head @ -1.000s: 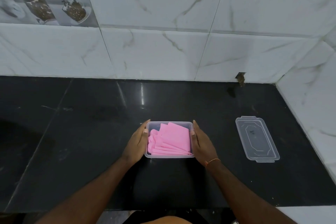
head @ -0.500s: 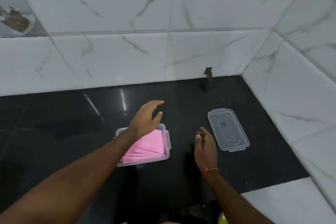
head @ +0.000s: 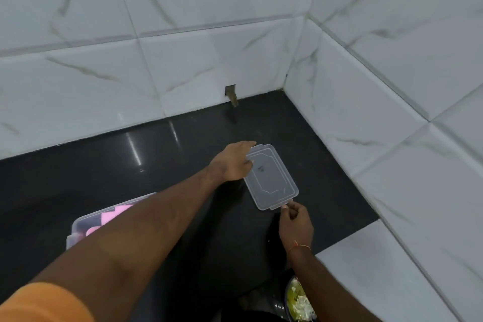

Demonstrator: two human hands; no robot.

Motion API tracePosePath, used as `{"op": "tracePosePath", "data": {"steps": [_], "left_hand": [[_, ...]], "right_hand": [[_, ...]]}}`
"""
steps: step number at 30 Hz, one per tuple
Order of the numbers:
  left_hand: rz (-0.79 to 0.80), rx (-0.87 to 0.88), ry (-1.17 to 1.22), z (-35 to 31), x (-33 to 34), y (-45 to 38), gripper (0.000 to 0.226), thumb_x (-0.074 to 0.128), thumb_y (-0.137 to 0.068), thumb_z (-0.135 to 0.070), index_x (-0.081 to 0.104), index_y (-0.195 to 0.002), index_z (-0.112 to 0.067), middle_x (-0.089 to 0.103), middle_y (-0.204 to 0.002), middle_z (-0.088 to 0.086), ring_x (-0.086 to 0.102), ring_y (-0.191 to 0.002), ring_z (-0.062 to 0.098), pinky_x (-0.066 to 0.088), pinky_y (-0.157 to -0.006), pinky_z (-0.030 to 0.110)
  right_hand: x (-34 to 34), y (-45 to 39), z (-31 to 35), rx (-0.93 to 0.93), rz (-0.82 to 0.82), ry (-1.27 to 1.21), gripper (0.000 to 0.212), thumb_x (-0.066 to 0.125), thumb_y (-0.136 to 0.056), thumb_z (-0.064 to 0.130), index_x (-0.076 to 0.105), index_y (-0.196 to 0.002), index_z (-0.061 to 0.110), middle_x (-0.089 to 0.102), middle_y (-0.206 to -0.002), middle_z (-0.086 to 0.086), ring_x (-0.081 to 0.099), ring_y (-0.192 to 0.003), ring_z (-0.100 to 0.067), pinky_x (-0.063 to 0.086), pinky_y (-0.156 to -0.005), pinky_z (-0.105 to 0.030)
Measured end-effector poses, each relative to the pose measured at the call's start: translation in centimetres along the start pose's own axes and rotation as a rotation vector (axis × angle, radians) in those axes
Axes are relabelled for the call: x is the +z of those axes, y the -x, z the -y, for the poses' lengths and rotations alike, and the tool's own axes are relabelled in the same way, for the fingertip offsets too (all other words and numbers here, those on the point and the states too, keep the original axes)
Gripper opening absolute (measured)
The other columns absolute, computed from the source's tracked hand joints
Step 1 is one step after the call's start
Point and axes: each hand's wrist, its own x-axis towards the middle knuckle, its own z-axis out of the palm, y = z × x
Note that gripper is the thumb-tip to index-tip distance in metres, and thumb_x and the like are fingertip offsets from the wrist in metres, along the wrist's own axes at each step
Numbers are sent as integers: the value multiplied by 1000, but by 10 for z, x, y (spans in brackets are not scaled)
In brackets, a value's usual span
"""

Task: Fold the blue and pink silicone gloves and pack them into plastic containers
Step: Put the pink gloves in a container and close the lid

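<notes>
A clear plastic lid (head: 271,178) lies on the black counter near the right-hand corner. My left hand (head: 234,163) reaches across and grips the lid's far left edge. My right hand (head: 295,219) pinches the tab on the lid's near edge. The clear plastic container (head: 78,225) sits at lower left, mostly hidden behind my left forearm. Inside it a bit of the folded pink gloves (head: 115,213) shows. No blue gloves are in view.
White marble-tiled walls meet in a corner right of the lid, with a tiled ledge (head: 371,277) at lower right. A small hole (head: 231,93) marks the back wall. A bowl of food (head: 299,300) peeks below the counter edge.
Both hands left the container and moved right to the lid, and now hold it. The view has swung right, so the container sits at lower left.
</notes>
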Motion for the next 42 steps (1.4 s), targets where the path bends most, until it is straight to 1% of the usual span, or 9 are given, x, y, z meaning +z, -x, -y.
{"op": "tracePosePath", "data": {"steps": [7,12,16,21,25,29,33,38,42], "left_hand": [[97,-145,-64,-13,14,-41,72,51,-105,-11,23,-171,-7,38,-171,19,40,-155,40,35,-128,50],[1,-203,-52,-4,8,-46,22,50,-98,-2,70,-107,0,71,-123,22,69,-114,38,57,-102,46],[-83,-287,48,8,-7,-37,39,54,-101,-3,76,-133,-6,72,-143,9,66,-133,28,49,-118,35],[-138,-392,162,36,-27,-15,32,55,-98,-11,86,-101,-16,80,-109,-5,71,-103,16,56,-87,28],[-220,-408,250,56,-44,13,32,57,-102,-19,88,-111,-22,80,-109,-12,73,-103,10,59,-88,25],[-390,-393,266,75,-60,46,27,56,-103,-24,70,-84,-37,67,-86,-15,61,-83,7,46,-77,20],[-551,-364,374,92,-77,87,34,57,-105,-24,85,-90,-37,69,-84,-14,60,-77,3,49,-79,21],[-708,-383,484,113,-90,148,34,62,-103,-4,81,-128,-16,81,-124,-4,73,-113,10,57,-103,27],[-823,-471,1032,129,-94,202,35,58,-103,2,82,-125,-11,85,-99,-4,78,-93,13,65,-77,20]], "right_hand": [[-7,-27,-2,273,49,-143,18,64,-103,26,76,-93,19,79,-78,6,63,-43,-9,53,-43,-26],[-7,-35,3,319,92,-185,19,65,-102,22,78,-91,15,81,-79,2,62,-42,-9,51,-44,-25],[-4,-36,8,306,99,-252,17,67,-102,24,77,-92,14,80,-78,-3,62,-45,-12,54,-46,-27],[7,-33,22,249,127,-291,18,69,-102,26,78,-92,14,78,-71,-2,62,-48,-11,54,-48,-28],[22,-21,41,145,148,-286,20,70,-101,32,77,-89,18,78,-73,-1,63,-48,-9,54,-47,-27],[43,0,65,16,161,-327,21,67,-101,36,78,-90,22,80,-78,-3,66,-52,-11,57,-49,-26],[65,24,88,-36,231,-425,27,59,-106,40,77,-102,20,82,-87,-1,74,-63,-21,61,-55,-31],[90,57,106,-6,314,-557,32,58,-107,42,78,-104,17,83,-90,-3,75,-62,-21,61,-51,-29],[107,81,115,-34,391,-540,22,72,-99,39,79,-102,19,82,-90,1,73,-61,-18,63,-53,-32]]}}
